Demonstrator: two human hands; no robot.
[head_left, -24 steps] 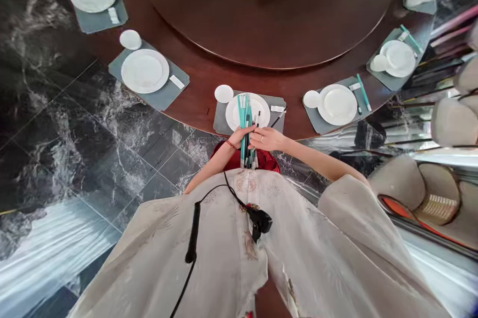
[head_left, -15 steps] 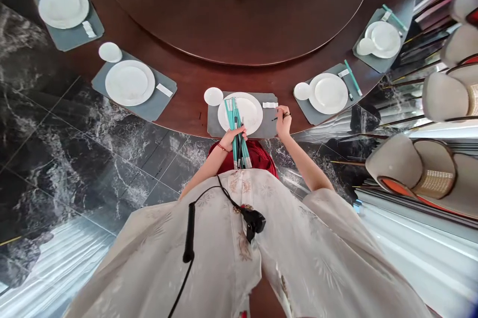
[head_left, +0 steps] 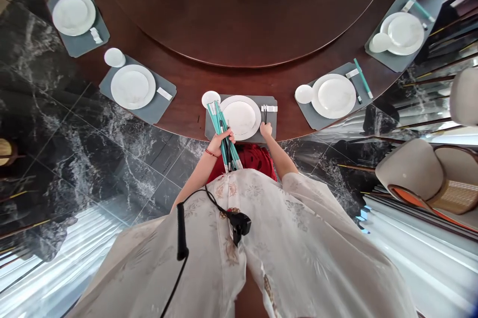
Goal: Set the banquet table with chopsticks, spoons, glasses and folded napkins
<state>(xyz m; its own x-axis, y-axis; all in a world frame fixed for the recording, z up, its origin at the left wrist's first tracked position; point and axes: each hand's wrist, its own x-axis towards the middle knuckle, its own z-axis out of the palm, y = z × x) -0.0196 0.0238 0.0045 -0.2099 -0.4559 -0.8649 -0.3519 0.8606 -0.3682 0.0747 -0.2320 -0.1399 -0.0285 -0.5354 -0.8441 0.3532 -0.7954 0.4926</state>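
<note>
Chopsticks [head_left: 265, 115] lie pointing away on the mat [head_left: 271, 121] — right hand [head_left: 266, 130] curled at their near ends, grip unclear.
Left hand [head_left: 220, 142] clenches a teal bundle [head_left: 226, 156], slanting toward the plate [head_left: 239, 117].

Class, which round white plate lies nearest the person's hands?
The round white plate on the central grey placemat, between the left hand, gripping teal chopsticks, and the right hand; the others sit farther along.
</note>
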